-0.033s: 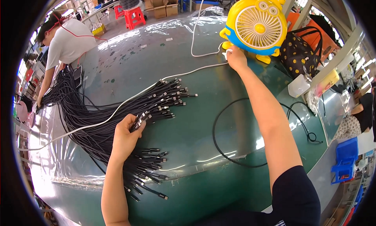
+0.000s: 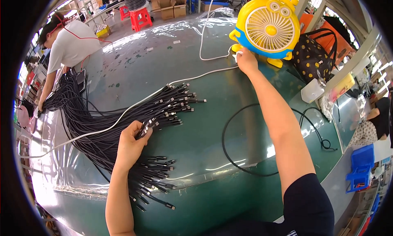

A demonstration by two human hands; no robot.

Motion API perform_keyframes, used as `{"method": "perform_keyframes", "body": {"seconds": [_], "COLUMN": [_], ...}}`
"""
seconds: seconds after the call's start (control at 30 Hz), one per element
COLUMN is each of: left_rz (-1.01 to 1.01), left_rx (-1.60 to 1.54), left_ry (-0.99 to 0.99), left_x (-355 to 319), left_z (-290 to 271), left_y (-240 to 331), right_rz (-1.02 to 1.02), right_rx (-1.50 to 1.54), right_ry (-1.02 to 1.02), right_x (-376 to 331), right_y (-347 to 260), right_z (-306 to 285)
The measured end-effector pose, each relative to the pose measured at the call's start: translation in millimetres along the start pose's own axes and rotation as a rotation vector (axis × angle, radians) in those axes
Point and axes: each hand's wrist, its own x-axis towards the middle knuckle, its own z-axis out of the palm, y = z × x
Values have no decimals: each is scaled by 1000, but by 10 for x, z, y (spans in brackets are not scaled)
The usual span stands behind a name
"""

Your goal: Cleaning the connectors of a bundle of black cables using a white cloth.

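Note:
My left hand is closed around the connector ends of several black cables, with their metal tips showing past the fingers. Around and under it spreads a large bundle of black cables, their connectors fanned out to the right in two groups. Stretched far forward, my right hand is closed on a small white cable connector beside the foot of a yellow and blue cartoon-shaped fan. A white cable runs from near that hand leftward across the bundle. The fingertips of the right hand are partly hidden.
A single black cable loops under my right forearm. Beyond the fan stand a dotted black bag and a white container. At the far left, a person in a white shirt reaches to the bundle's other end, near a phone-like dark object.

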Motion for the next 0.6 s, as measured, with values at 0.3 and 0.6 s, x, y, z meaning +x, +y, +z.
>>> {"method": "perform_keyframes", "body": {"seconds": [0.3,0.6], "left_rz": [-25,-58], "left_rx": [-71,-236], "left_ry": [-42,-70], "left_x": [-1,34], "left_z": [7,-133], "left_y": [73,-28], "right_rz": [-17,-164], "right_rx": [102,962], "right_ry": [49,-556], "right_x": [-44,-1218], "right_y": [-130,-1479], "right_z": [-2,-674]}}
